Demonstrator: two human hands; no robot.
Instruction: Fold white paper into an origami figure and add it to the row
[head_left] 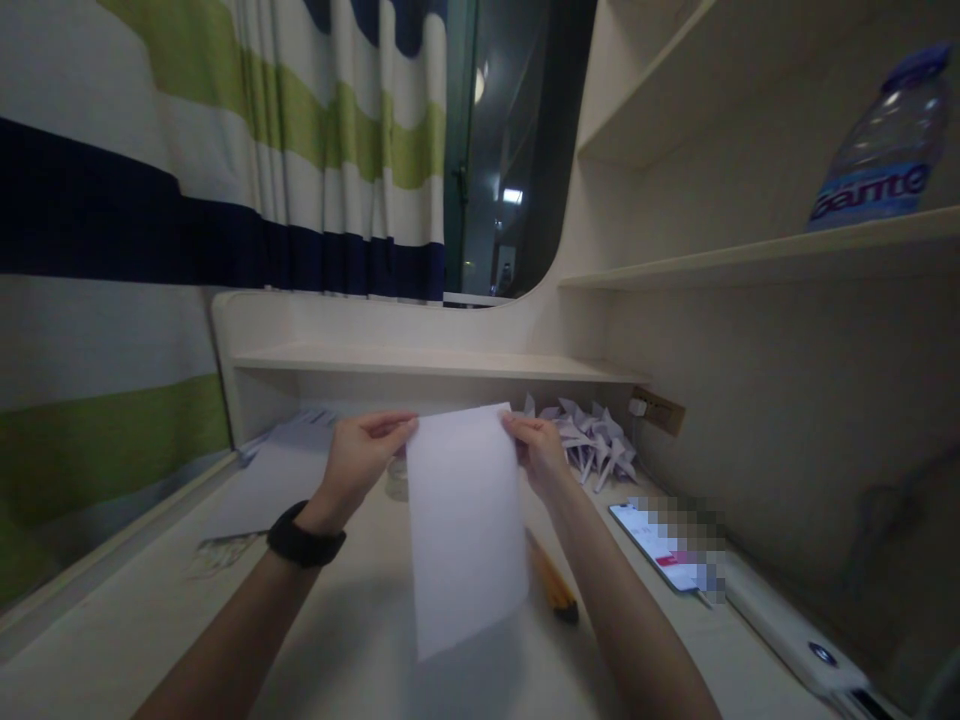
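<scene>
White sheet (pixel 466 530) hangs lengthwise above the desk (pixel 352 650). Left hand (pixel 361 455) at sheet's top-left corner, thumb and fingers pinched on the edge. Right hand (pixel 541 455) at sheet's top-right corner, same pinch. Yellow tool with black end (pixel 553 582) lies just right of the sheet. Folded-paper pile (pixel 596 440): behind sheet, to its right. Glass jar (pixel 397 482): behind sheet's left edge, partly hidden. Paper stack (pixel 277 475): well left of sheet. Lit phone (pixel 651 545): well right.
</scene>
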